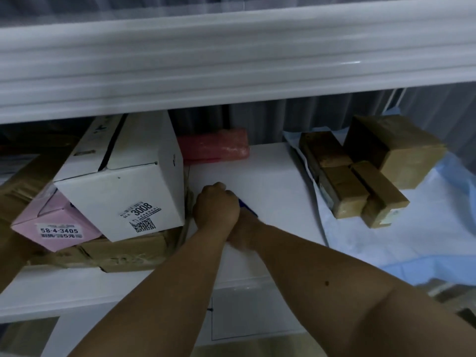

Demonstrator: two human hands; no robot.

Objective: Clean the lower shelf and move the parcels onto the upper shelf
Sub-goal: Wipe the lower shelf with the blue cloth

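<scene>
Both hands meet in the middle of the lower shelf [270, 181], on its bare white stretch. The left hand [215, 208] is curled into a fist, and a sliver of blue cloth [247, 208] shows just beside its knuckles. The right hand [244, 228] lies under and behind it, blurred; I cannot tell how its fingers are set.

From the fingers, parcels lie on both sides. A white box [123, 186] stands just left of the left hand, its long axis running toward the shelf's back edge, with one pink box [55, 222] at its left corner and brown cartons beneath. One red packet [212, 145] lies at the back edge. About five brown boxes [360, 171] sit well apart to the right. The upper shelf [231, 68] runs above.
</scene>
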